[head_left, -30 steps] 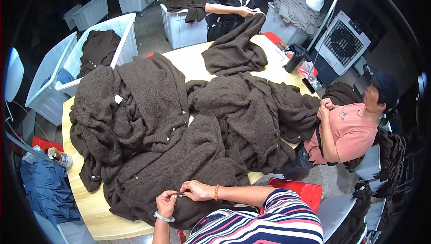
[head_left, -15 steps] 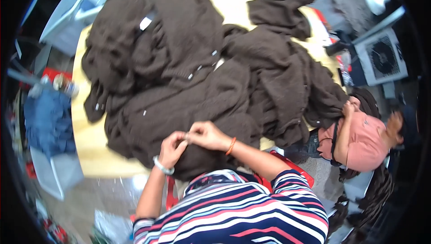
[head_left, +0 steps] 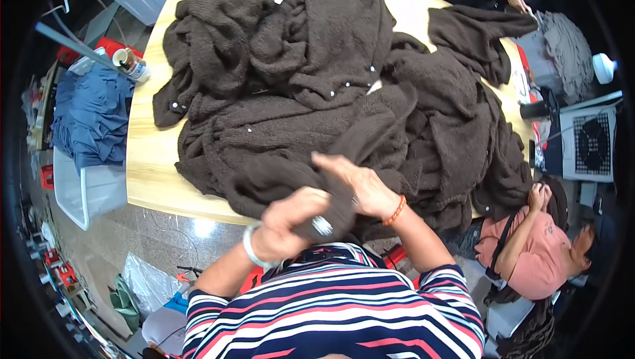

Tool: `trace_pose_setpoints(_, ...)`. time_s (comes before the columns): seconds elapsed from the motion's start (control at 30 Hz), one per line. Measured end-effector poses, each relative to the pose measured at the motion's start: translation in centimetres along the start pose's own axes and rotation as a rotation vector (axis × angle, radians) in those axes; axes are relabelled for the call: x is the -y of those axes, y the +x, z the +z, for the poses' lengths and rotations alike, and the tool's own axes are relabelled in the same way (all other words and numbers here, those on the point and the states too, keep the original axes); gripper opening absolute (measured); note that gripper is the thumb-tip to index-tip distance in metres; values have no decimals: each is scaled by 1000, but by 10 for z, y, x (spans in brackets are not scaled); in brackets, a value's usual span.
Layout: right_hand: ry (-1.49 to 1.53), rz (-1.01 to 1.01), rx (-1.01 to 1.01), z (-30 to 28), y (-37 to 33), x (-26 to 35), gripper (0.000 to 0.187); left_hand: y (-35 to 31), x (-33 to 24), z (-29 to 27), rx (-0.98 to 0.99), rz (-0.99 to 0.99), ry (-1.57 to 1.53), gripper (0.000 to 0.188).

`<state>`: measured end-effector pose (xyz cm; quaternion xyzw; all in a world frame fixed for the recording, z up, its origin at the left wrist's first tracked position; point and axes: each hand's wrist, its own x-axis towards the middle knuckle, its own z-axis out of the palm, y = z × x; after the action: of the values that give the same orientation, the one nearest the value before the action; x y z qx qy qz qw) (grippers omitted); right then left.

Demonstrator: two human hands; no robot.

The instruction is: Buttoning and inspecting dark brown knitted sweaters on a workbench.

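Observation:
A dark brown, fuzzy knit garment (head_left: 278, 174) lies in front of me on the table, its near edge lifted and bunched. My left hand (head_left: 289, 223), with a pale bangle at the wrist, is closed around a raised fold of it. A small white patch, perhaps a label, shows on the cloth beside that hand. My right hand (head_left: 362, 188), with an orange beaded bracelet, lies against the same fold with its fingers stretched out toward the upper left. Both hands are somewhat blurred, and the cloth hides part of the right thumb.
More brown garments (head_left: 251, 28) with small white dots are heaped over the wooden table (head_left: 149, 167). Blue cloth (head_left: 92, 111) fills a white bin (head_left: 86, 197) at left, near a jar (head_left: 129, 65). A person in pink (head_left: 536, 253) handles brown cloth at right. Another person's hand (head_left: 517, 0) reaches in top right.
My hands were pinched together above the garment. They have come apart and nearer to me, the left now gripping a raised fold. The view has shifted, so the table sits higher.

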<state>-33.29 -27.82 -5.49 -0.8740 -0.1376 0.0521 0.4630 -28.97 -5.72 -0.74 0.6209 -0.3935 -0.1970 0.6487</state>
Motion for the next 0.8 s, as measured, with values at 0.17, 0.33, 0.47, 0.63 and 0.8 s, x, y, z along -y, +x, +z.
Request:
trace_pose_setpoints(0.17, 563, 238, 133, -51, -16, 57, 33, 21, 5, 10, -144, 36, 341, 66)
trace_pose_setpoints(0.33, 574, -220, 265, -69, -7, 75, 32, 52, 25, 58, 450, 74, -342, 26)
trace_pose_setpoints(0.47, 113, 5, -103, -119, 0, 61, 28, 58, 62, 72, 394, -271, -471, 52)
trace_pose_setpoints(0.63, 455, 405, -613, -131, -19, 15, 21, 190, 49, -44, 45, -504, -178, 25)
trace_pose_setpoints(0.8, 487, 427, -639, -108, -10, 4, 21, 368, -51, -231, -650, 145, -499, 50)
